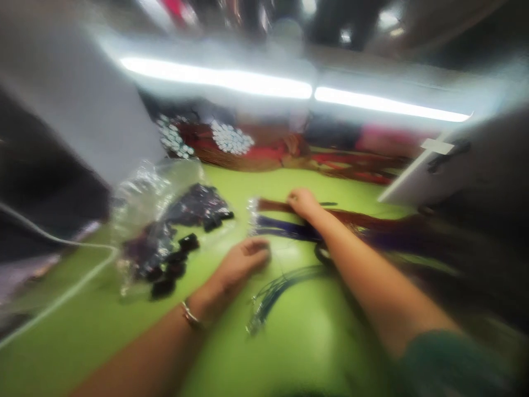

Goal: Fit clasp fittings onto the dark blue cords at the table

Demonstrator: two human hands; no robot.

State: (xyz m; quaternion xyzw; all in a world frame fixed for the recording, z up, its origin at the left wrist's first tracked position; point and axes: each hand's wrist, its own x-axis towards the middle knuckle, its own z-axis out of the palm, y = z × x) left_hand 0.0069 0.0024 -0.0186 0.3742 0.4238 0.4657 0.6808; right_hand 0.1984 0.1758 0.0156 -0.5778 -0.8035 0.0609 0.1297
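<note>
My right hand [305, 205] is closed on the bundle of brown wires [273, 205], its fingers curled over them. Beside that lies a bundle of dark blue wires [285, 227], and white connector ends [253, 212] sit at the left of both bundles. My left hand [242, 262], with a bracelet [190, 314] at its wrist, is over the table just below those ends. Its thumb and fingers are curled together; blur hides what they may hold. Nearer me, a loose bunch of dark green-blue wires [283, 284] with metal-looking tips curves across the table.
A clear plastic bag [142, 190] with black connector housings [194, 205] lies at left, some housings spilling onto the green table [297, 342]. Red and brown wire bundles [264, 157] with white ends line the back. Light tubes [223, 77] hang above; a white cable [78, 286] runs at left.
</note>
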